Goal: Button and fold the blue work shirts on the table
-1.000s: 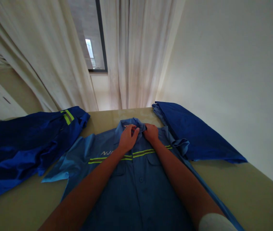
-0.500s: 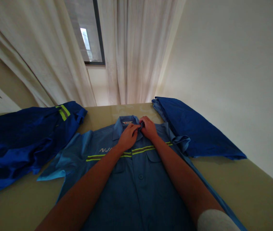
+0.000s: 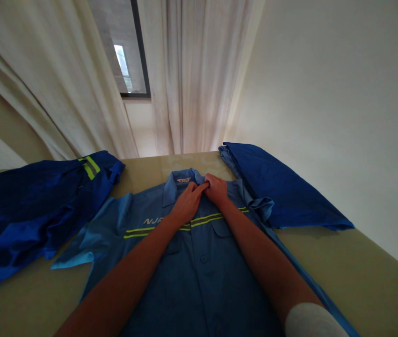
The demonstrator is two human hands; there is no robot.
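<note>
A light blue work shirt (image 3: 199, 267) with yellow-green reflective stripes lies front up on the table (image 3: 360, 276), its collar pointing away from me. My left hand (image 3: 187, 203) and my right hand (image 3: 216, 189) meet just below the collar, fingers pinched together on the shirt's front edge near the top button. The fingertips touch each other there. What sits between them is hidden.
A dark blue garment with a reflective stripe (image 3: 33, 206) is bunched at the left. Another dark blue garment (image 3: 276, 187) lies at the right of the shirt. White curtains (image 3: 191, 79) and a window (image 3: 123, 56) stand behind the table; a plain wall (image 3: 342, 107) runs along the right.
Both hands have stayed at the collar, the fingers shifting slightly and closing together at the top of the placket. The camera has tilted a little.
</note>
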